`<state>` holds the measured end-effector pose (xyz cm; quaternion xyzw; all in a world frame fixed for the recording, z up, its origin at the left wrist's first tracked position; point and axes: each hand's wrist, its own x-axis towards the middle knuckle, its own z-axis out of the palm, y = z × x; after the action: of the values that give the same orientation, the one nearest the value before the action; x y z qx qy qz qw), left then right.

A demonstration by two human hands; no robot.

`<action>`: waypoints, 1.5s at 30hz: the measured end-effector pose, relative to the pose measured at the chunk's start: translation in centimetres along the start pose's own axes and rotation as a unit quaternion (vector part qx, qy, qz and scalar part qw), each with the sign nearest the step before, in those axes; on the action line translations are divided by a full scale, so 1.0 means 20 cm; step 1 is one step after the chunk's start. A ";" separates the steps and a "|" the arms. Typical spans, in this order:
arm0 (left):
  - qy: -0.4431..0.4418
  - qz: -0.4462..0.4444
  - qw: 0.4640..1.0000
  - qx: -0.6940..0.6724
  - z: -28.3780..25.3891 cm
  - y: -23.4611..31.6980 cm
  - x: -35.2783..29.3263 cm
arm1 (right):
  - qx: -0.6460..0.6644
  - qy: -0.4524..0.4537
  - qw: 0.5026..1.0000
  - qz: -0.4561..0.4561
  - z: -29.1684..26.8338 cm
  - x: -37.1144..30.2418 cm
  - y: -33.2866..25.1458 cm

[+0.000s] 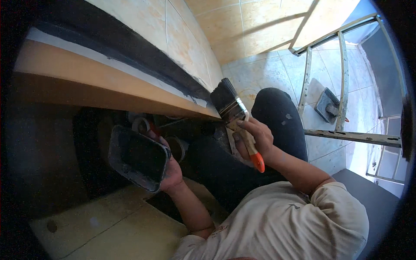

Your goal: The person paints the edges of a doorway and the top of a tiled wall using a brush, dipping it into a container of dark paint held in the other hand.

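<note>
Between the fingers of my right hand [259, 138] is the wooden handle of a wide paintbrush [242, 125], its orange tip pointing down toward me. The brush's black, wet-looking bristles point up and left, close to the end of a dark-painted ledge [143, 54]; whether they touch it I cannot tell. My left hand [173, 173] is closed on the near side of a black rectangular paint tray [138, 158], holding it below the ledge. Dark paint seems to coat the tray's inside, though shadow hides detail.
An orange-brown board edge [108, 80] runs under the ledge, beside a tiled wall [190, 39]. At right a metal ladder [355, 138] lies or leans over the pale tiled floor [260, 71]. Another tray [326, 105] with a brush in it sits there. Shadowed round containers [177, 148] stand beneath the board.
</note>
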<state>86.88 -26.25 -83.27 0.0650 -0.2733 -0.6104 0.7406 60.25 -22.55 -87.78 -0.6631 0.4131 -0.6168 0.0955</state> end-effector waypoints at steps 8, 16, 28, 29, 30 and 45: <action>0.017 -0.017 0.999 -0.022 0.10 -0.04 0.07 | -0.011 -0.075 0.996 -0.046 -0.07 0.09 0.02; 0.027 0.123 0.991 0.049 0.18 0.04 0.11 | -0.067 -0.071 0.978 -0.184 -0.28 0.61 -0.35; -0.002 0.288 0.946 0.150 1.37 0.49 0.58 | 0.029 0.217 0.933 -0.285 -0.69 1.89 -1.05; 0.011 0.252 0.962 0.101 1.50 0.52 0.65 | 0.013 0.227 0.930 -0.287 -0.79 1.96 -1.09; 0.019 0.237 0.968 0.079 1.58 0.54 0.69 | 0.020 0.215 0.938 -0.272 -0.82 2.06 -1.17; 0.115 0.185 0.975 0.035 2.57 1.12 0.91 | -0.005 -0.189 0.937 -0.294 -1.07 3.13 -2.01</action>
<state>83.38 -25.57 -24.56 0.1095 -0.2148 -0.4415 0.8643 51.87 -30.31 -11.15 -0.8598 0.1773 -0.4785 -0.0173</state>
